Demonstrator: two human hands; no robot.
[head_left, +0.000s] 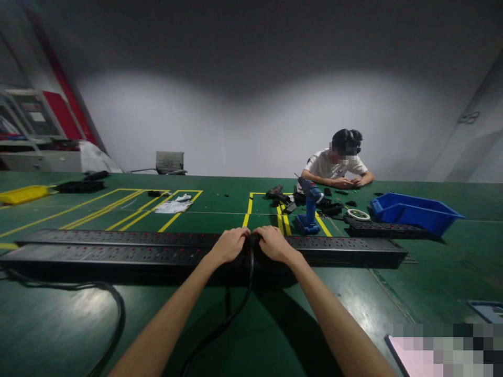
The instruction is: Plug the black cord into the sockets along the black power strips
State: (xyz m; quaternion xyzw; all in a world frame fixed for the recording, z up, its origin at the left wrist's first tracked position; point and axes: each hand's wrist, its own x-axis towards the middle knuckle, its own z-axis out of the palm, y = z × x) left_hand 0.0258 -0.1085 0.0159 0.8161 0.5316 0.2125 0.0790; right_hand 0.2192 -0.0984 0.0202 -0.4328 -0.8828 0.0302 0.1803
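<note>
Two long black power strips (129,255) with rows of sockets and small red dots lie side by side across the green table. A black cable (252,267) rises from the table's near side to the middle of the strips. My left hand (231,245) has its fingers pinched at the upper end of this cable, just left of it. From the right, my right hand (274,244) closes its fingers on the same end. Both hands sit over the strips, almost touching each other. The fingers partly hide the cable's end, which looks like a black plug.
A blue cordless drill (309,207) stands beyond the strips, near a dark drill (277,193) and black parts. Right of these are a white ring (358,214), another socket strip (387,229) and a blue bin (412,212). Another person (334,166) leans on the far edge.
</note>
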